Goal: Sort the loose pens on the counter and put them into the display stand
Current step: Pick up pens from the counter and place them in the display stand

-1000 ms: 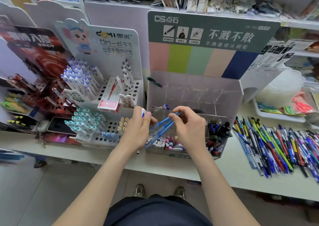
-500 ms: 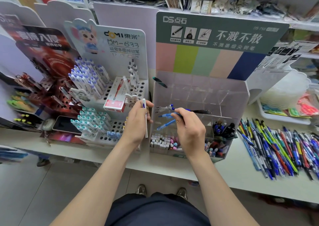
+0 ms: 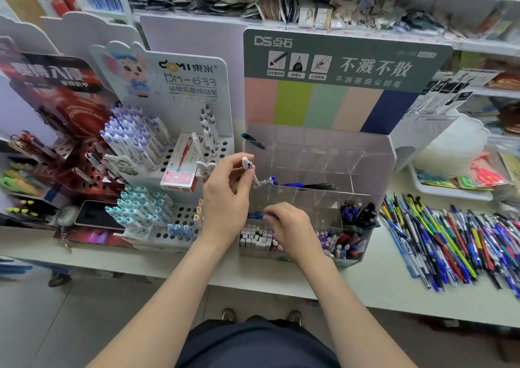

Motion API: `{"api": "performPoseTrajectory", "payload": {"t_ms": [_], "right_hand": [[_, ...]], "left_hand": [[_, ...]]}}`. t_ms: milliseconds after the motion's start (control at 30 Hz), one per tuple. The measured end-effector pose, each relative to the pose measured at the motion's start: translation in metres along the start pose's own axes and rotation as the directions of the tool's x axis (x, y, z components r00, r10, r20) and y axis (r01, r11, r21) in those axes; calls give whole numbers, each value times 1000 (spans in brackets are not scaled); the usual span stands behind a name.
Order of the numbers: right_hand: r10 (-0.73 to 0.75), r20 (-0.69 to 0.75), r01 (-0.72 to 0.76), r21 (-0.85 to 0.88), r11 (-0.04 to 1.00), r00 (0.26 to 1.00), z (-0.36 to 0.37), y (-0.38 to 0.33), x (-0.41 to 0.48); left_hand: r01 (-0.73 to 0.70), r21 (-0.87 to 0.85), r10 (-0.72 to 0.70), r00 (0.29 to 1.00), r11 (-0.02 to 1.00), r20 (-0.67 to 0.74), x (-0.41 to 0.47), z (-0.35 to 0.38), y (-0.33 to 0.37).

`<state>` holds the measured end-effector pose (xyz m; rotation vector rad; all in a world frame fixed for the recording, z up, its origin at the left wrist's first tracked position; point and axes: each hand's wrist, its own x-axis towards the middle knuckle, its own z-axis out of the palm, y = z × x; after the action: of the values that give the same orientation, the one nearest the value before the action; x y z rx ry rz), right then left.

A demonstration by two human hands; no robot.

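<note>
A clear stand (image 3: pixel 365 156) carries a grey-green header (image 3: pixel 346 58) over stripes (image 3: pixel 329 108) of pink, lime, mint, peach and navy. Left of the stand are purple-capped pens (image 3: pixel 132 134), teal-capped pens (image 3: pixel 138 207) and a red-and-black display (image 3: pixel 56 100). Right of it lies a heap (image 3: pixel 455 241) of blue, red, green and yellow pens.

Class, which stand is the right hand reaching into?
The clear stand below the green sign; the right hand is inside it, unlike the white stand and red stand.
</note>
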<state>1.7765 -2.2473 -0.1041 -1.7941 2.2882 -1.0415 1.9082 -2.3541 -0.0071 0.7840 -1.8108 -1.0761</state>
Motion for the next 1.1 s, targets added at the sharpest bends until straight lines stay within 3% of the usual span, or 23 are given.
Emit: {"api": "performPoseTrajectory", "payload": {"t_ms": [100, 200, 300, 400, 467, 533, 667, 733, 800, 867, 967, 1100], "right_hand": [[174, -7, -172, 115, 978, 985, -13, -7, 0], [288, -202, -241, 229, 943, 936, -29, -19, 3], [368, -307, -277, 301, 913, 878, -44, -27, 9], [357, -357, -264, 283, 922, 863, -53, -33, 20], [293, -375, -222, 221, 950, 880, -56, -37, 29], [221, -333, -191, 121, 974, 917, -56, -38, 37], [186, -139, -221, -308, 925, 973, -50, -37, 54], [179, 10, -157, -431, 888, 984, -50, -40, 63], [154, 133, -92, -387, 918, 979, -53, -41, 70], [155, 168, -94, -323, 942, 974, -58, -40, 71], [207, 29, -191, -278, 941, 978, -68, -40, 53], [311, -190, -314, 17, 949, 931, -87, -26, 10]], "left_hand": [[-25, 37, 28, 996, 999, -79, 0, 3, 5], [-53, 59, 60, 990, 997, -129, 5, 4, 8], [-133, 215, 145, 989, 968, -38, 10, 8, 2], [-234, 438, 194, 972, 868, 134, 13, 15, -12], [-249, 522, 140, 961, 815, 240, 12, 19, -19], [-208, 562, 69, 964, 801, 257, 9, 21, -24], [-131, 563, -3, 973, 816, 231, 3, 20, -30], [-132, 544, -11, 968, 828, 252, 1, 17, -32], [-130, 496, 15, 973, 858, 229, -2, 14, -34], [-116, 460, 43, 985, 880, 167, -7, 14, -33], [-109, 404, 81, 993, 908, 86, -14, 19, -25], [-125, 381, 45, 977, 916, 210, -33, 42, -17]]}}
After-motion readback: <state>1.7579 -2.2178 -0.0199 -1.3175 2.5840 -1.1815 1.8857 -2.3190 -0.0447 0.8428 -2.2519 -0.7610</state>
